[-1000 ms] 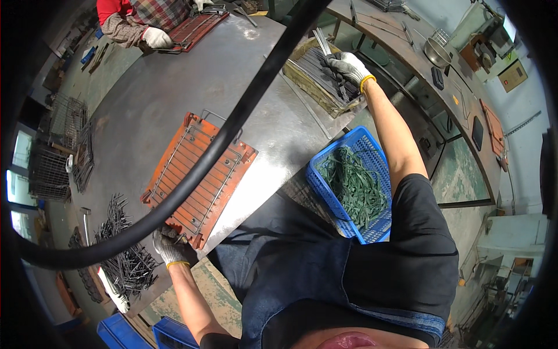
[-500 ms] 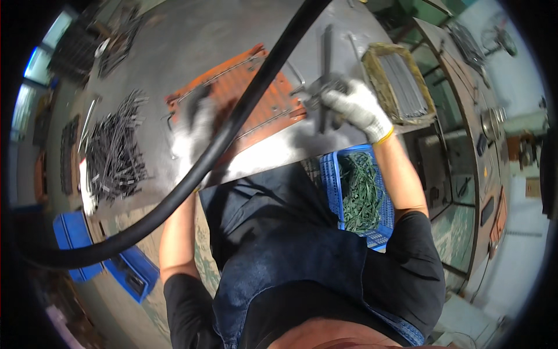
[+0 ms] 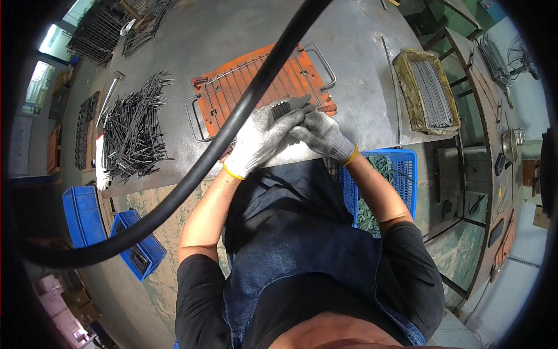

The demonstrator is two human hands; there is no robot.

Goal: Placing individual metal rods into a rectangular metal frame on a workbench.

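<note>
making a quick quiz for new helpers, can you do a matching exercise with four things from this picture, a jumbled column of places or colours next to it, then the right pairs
Column one
1. Bundle of rods
2. Ribbed board
3. Perforated basket
4. Heap of dark rods

Column two
A. Blue, with green strips inside
B. On the table, well to the left of the left hand
C. Orange
D. Clasped between the left hand and the right hand

Right pairs
1-D, 2-C, 3-A, 4-B
</note>
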